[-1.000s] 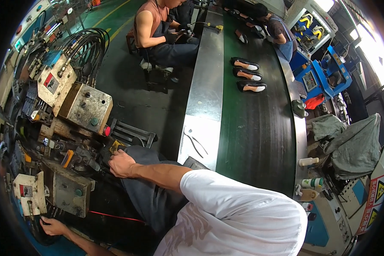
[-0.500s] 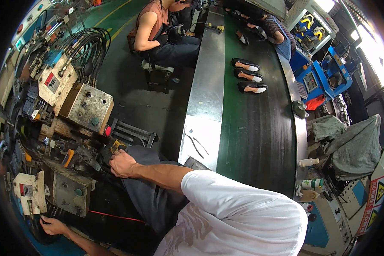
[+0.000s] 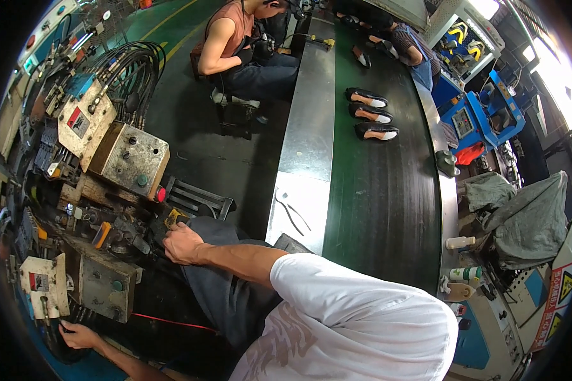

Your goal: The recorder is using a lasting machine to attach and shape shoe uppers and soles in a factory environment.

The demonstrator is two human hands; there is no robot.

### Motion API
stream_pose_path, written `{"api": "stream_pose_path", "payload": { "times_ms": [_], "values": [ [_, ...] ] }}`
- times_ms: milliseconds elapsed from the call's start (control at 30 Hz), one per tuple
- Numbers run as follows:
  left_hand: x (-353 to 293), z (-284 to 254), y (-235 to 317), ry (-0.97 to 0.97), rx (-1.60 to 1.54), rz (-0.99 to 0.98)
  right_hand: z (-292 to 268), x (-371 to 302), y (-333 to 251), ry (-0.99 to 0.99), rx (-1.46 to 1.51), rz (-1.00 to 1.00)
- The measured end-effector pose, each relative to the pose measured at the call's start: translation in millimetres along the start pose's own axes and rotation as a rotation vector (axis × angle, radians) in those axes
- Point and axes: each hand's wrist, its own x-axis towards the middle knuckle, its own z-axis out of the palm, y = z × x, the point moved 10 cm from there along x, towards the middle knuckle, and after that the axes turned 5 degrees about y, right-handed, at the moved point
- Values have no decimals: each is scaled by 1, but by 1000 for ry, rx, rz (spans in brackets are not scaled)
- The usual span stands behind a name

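Observation:
My right hand (image 3: 183,244) is curled closed at the front of a grimy machine (image 3: 124,238), beside a dark part with a yellow piece; what its fingers hold is hidden. Down at the lower left, my left hand (image 3: 80,336) reaches beneath the machine's lower control panel (image 3: 43,284), with bent fingers against something dark. That hand's grip is only partly visible. Between my two hands sits a grey control box (image 3: 108,289) with a green button. A second control box (image 3: 133,159) with a green and a red button stands above my right hand.
Long-handled pliers (image 3: 291,221) lie on the conveyor's metal edge (image 3: 305,146). Three black shoes (image 3: 370,114) rest on the dark green belt (image 3: 388,203). A co-worker (image 3: 222,51) sits beyond, another person (image 3: 414,54) leans over the belt's far side. Bottles (image 3: 465,273) stand at the right.
Both my hands stay where they were. The seated co-worker's upper body and hands have shifted slightly.

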Motion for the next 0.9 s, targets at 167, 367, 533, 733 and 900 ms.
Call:
{"api": "stream_pose_path", "payload": {
  "times_ms": [167,367,533,733,900],
  "values": [
    [-3,-2,8,-15,-29,-4,-2,-1,2,5,-5,-7],
    [1,-2,2,14,-14,22,-2,1,-2,17,-2,-21],
    [-4,-2,5,27,1,28,-2,-1,1,30,-10,-10],
    [0,-3,4,8,-24,7,-3,0,0,24,4,-4],
    [-2,-7,15,4,-51,4,-3,-1,2,-7,-22,-4]
  ]
}}
